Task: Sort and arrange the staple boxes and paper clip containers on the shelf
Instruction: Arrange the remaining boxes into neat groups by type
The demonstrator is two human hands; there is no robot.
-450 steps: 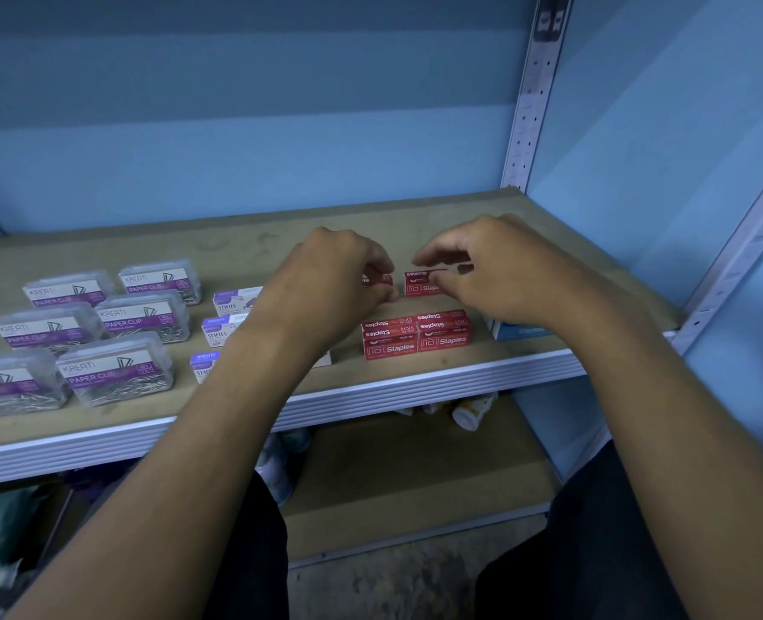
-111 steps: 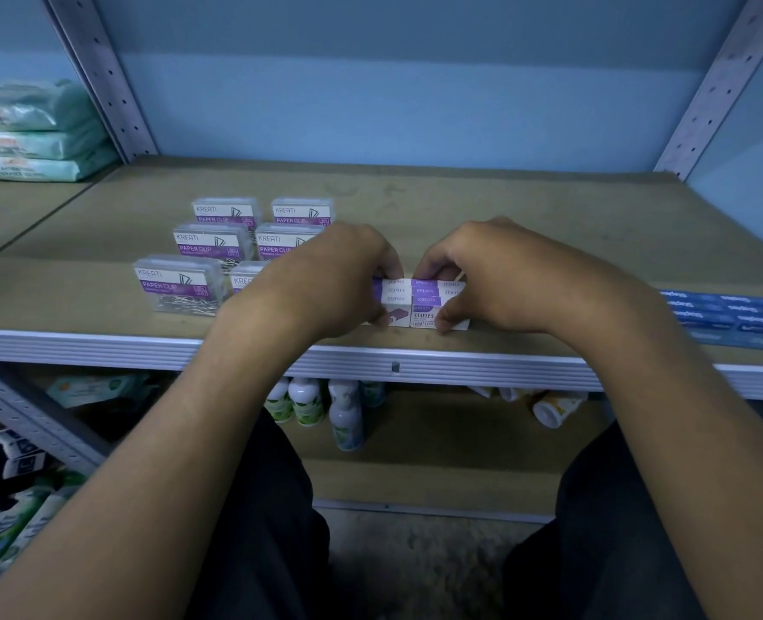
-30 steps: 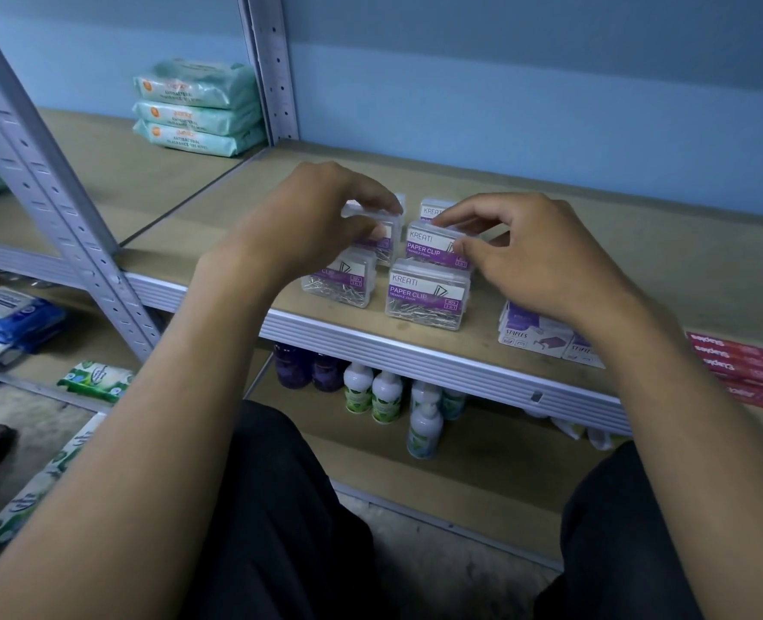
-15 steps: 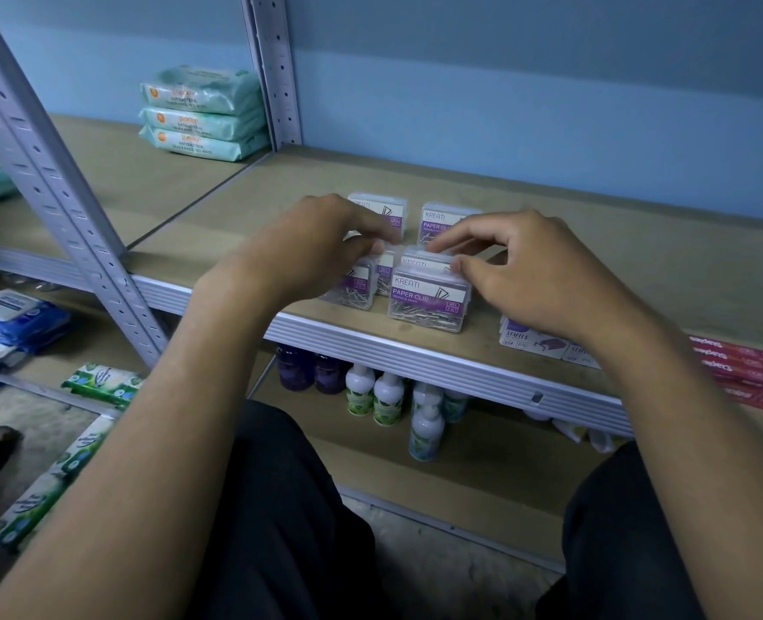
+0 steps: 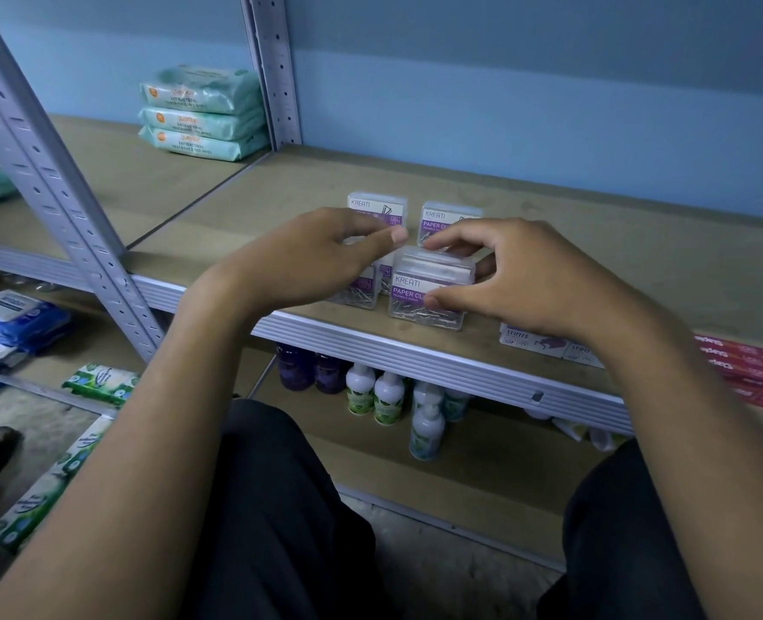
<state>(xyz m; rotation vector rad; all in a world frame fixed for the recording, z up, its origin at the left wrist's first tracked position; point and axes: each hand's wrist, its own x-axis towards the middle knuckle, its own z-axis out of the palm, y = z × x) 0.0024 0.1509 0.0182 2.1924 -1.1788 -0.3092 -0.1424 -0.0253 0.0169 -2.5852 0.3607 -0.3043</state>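
Right hand [image 5: 527, 279] grips clear paper clip container [image 5: 424, 302] (purple label).

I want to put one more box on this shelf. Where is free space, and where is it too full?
Free: the bare board behind the two back clip boxes, up to the blue wall, and the board left of them toward the post. Crowded: the front edge, where both hands work the clip boxes, then the white staple boxes and red staple boxes rightward.

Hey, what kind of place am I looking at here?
Probably a small shop or stockroom. Slotted metal shelving holds multiples of the same goods: clear paper clip boxes, stacked wipe packs and bottles on the lower shelf.
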